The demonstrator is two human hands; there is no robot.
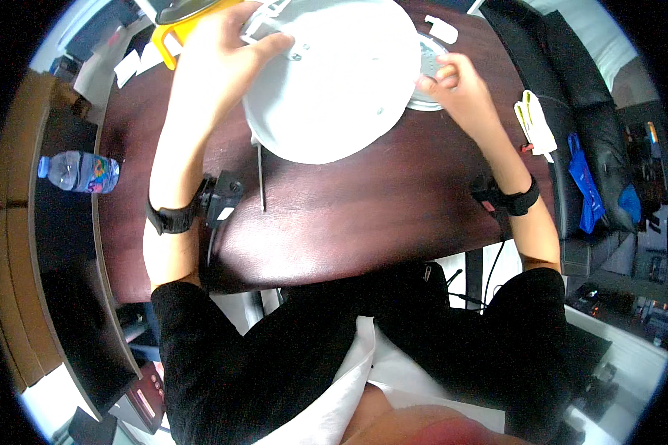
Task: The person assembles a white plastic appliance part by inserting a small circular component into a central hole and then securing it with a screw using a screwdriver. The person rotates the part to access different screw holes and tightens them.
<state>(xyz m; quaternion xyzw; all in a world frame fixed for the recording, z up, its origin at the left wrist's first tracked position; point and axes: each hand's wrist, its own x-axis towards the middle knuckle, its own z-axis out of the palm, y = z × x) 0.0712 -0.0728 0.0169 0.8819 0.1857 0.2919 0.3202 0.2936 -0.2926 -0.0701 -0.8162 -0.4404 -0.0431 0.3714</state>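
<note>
Your left grip (219, 65) clasps the white disc (334, 89); your right grip (462, 93) half-curls at its rim, hold unclear; the round grey plate (430, 59) beside it looks unjoined.

Ref = white disc (334, 81). Best lane: bare tabletop (378, 215) on its near side, open across to the right forearm. Thin rod (260, 182) juts out at its near-left edge, cuts that lane. Its left edge blocked by left hand (226, 55), yellow item (172, 37) farther left. Its right edge blocked by right hand (456, 89) and round silver-rimmed part (427, 104)
</note>
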